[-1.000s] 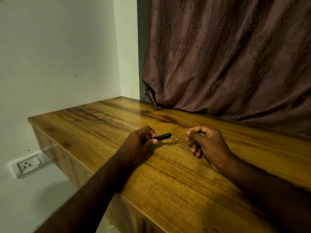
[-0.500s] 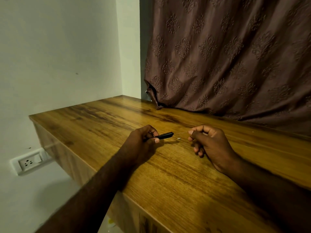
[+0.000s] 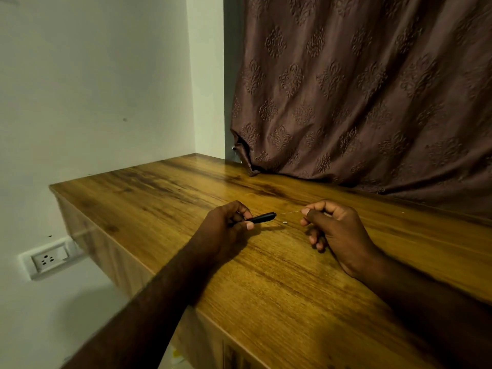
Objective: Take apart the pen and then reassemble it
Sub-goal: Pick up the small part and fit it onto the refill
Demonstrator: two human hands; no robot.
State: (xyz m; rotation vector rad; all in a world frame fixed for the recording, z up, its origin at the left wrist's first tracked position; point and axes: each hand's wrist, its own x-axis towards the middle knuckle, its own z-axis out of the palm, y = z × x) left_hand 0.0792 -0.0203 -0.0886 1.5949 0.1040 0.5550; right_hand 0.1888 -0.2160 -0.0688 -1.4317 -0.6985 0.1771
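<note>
My left hand (image 3: 226,227) grips a black pen barrel (image 3: 262,217), whose open end points right just above the wooden table (image 3: 279,302). My right hand (image 3: 338,230) pinches a thin pale refill (image 3: 288,213) between thumb and forefinger. The refill runs leftward, and its tip is at the barrel's open end. A tiny white piece (image 3: 285,222) lies on the table between the two hands, below the refill.
A brown patterned curtain (image 3: 372,89) hangs down onto the table's back edge. The table's left end stops near a white wall (image 3: 93,89) with a wall socket (image 3: 46,259) below it. The table's front edge runs diagonally under my left forearm.
The hands have barely moved. The view has shifted slightly.
</note>
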